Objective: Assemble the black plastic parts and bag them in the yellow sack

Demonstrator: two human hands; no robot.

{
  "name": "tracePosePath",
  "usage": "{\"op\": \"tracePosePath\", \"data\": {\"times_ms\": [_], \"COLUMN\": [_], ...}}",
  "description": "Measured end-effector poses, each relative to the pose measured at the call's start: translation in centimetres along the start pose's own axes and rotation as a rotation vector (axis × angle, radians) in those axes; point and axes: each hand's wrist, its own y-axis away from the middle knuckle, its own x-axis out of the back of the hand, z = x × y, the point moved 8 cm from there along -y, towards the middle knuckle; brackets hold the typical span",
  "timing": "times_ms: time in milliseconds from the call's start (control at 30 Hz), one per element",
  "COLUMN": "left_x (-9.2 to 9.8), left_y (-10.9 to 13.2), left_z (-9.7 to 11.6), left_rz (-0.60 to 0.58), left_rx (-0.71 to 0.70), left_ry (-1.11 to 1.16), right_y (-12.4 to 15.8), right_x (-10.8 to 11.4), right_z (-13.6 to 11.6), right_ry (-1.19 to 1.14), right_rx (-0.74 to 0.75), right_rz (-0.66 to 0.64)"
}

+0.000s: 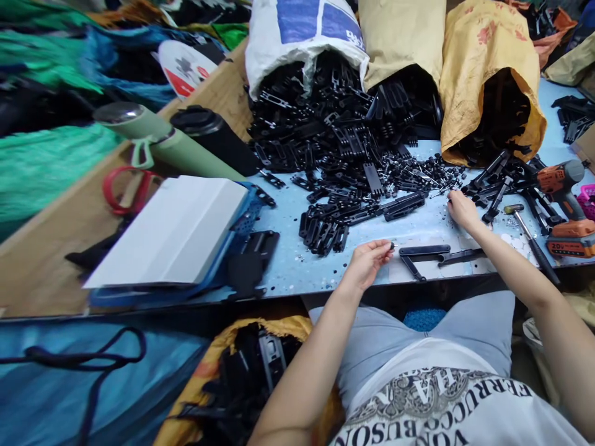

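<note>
Pinched between the fingertips of my left hand [368,263] is a small dark piece [392,246], too small to name. My right hand [462,209] reaches to the near edge of a spread of small screws [418,170]; its fingers are bent down and what they hold, if anything, is hidden. Between my hands, near the table's front edge, lie a black hinged bracket [424,251] folded in a V and another long black bar [460,257]. Beyond them a heap of black plastic parts [344,142] covers the table.
A hammer [532,241] and an orange cordless drill [568,210] are on the right. White [307,37], tan [402,37] and yellow [488,56] sacks spill parts at the back. Left are a white box [171,229], red scissors [123,192], a green bottle [181,142] and a black tumbler [216,136].
</note>
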Motion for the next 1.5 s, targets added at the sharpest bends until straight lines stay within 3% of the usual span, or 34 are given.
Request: {"op": "tracePosePath", "data": {"times_ms": [200,267,367,500,767,833,933,1000,1067,1133,1267,1500], "left_x": [-1.1,-1.5,-1.8,-1.9,-1.1,-0.7,-1.6,-4.0,-5.9,-6.3,-5.0,-4.7], "left_y": [0.9,0.7,0.5,0.2,-0.6,-0.3,1.8,3.9,5.2,5.3,4.4,4.5], "left_z": [-0.6,-0.3,0.3,0.4,-1.3,-0.7,1.8,2.3,1.6,1.2,1.2,0.5], "left_rz": [-0.047,-0.055,-0.033,-0.018,-0.013,0.045,0.141,0.053,-0.081,-0.083,0.068,0.008], "left_rx": [-0.03,-0.055,-0.1,-0.093,-0.083,-0.199,-0.627,-0.942,-1.13,-1.189,-1.152,-1.173], "left_ry": [-0.042,-0.106,-0.187,-0.215,-0.378,-0.563,-0.948,-1.178,-1.321,-1.374,-1.369,-1.451], "right_y": [4.0,5.3,7.0,8.5,9.4,9.8,11.0,12.4,13.7,14.3,14.2,13.7], "right_x": [3.8,4.7,4.7,4.3,3.3,2.6,2.1,2.2,1.9,1.1,-0.3,0.1], "right_z": [0.8,0.4,-1.2,-3.5,-8.0,-7.8,-6.4,-5.0,-3.5,-2.3,-1.2,-0.8], "right_ry": [-0.351,-0.428,-0.452,-0.277,0.225,0.235,0.067,-0.1,-0.211,-0.232,-0.13,0.072], "right_rx": [0.18,0.202,0.249,0.338,0.537,0.517,0.525,0.601,0.66,0.658,0.587,0.556], "right_rz": [0.083,0.012,-0.202,-0.367,-0.392,-0.394,-0.259,-0.099,0.012,0.03,0.006,0.042]}}
